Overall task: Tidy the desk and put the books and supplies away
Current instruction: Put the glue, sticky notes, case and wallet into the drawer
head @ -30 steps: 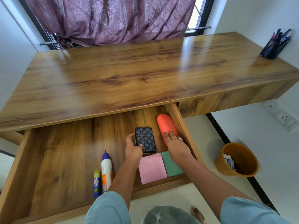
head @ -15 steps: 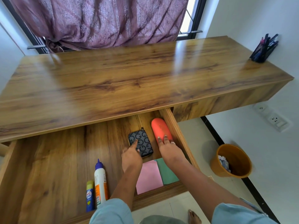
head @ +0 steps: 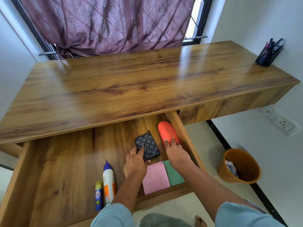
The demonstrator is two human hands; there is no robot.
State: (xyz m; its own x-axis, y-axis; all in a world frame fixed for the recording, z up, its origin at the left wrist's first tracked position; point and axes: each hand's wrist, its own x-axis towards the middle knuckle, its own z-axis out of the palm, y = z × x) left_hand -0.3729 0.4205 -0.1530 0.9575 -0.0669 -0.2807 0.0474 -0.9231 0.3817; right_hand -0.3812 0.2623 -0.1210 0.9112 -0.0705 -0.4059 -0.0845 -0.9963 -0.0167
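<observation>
The desk drawer (head: 49, 169) is pulled open. Inside at the right lie a black pouch with a grey pattern (head: 148, 145) and a red oblong case (head: 166, 131) against the drawer's right wall. My left hand (head: 135, 161) holds the pouch's near left corner, forefinger on top and thumb at its near edge. My right hand (head: 176, 152) rests straight fingers on the near end of the red case. A pink sticky pad (head: 155, 177) and a green one (head: 173, 175) lie just in front of the hands. A glue bottle (head: 108, 181) and a glue stick (head: 98, 195) lie further left.
The wooden desk top (head: 131, 89) carries a dark pen holder (head: 268, 54) at its far right corner. An orange waste bin (head: 239, 166) with crumpled paper stands on the floor to the right. A purple curtain (head: 106, 23) hangs behind the desk.
My left hand shifted from gripping the pouch's sides to its near left corner. My right hand stays on the red case. The camera has tilted, so the whole scene sits lower.
</observation>
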